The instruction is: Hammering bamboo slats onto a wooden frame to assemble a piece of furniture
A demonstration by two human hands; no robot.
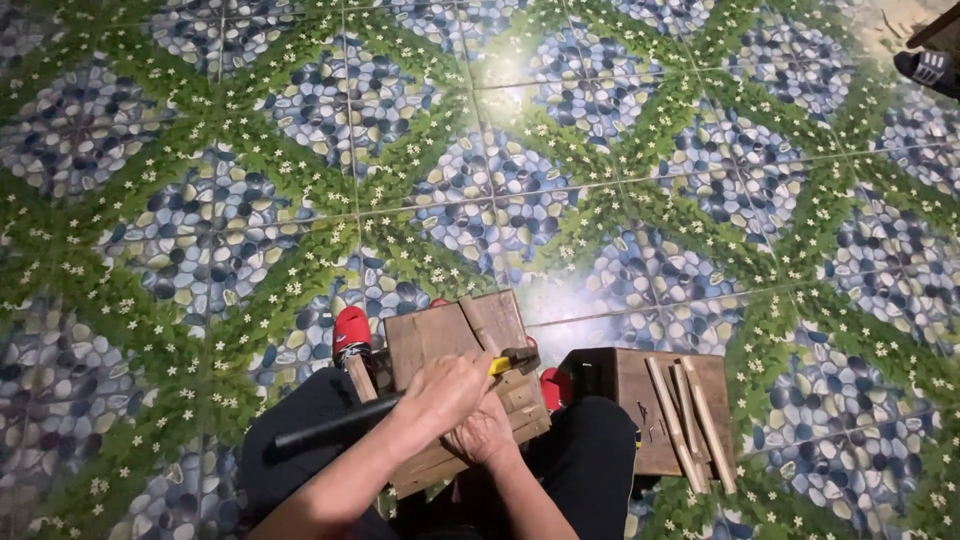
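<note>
- Seated low over the tiled floor (200,200), the person bends both forearms inward from the bottom edge, meeting above the lap.
- The left hand (437,400) is curled shut around a hammer (400,405), gripping high on its dark handle; the handle runs back toward the left knee, and the yellow-necked head lies just past the knuckles.
- The right hand (487,435) sits partly under the left, pressed on the wooden box (460,345); whether its fingers are curled or flat cannot be told.
- The wooden box rests tilted between the knees, beside red slippers (350,333).
- Just to the right stands a dark wooden stool (630,400) carrying several loose wooden slats (690,420).
</note>
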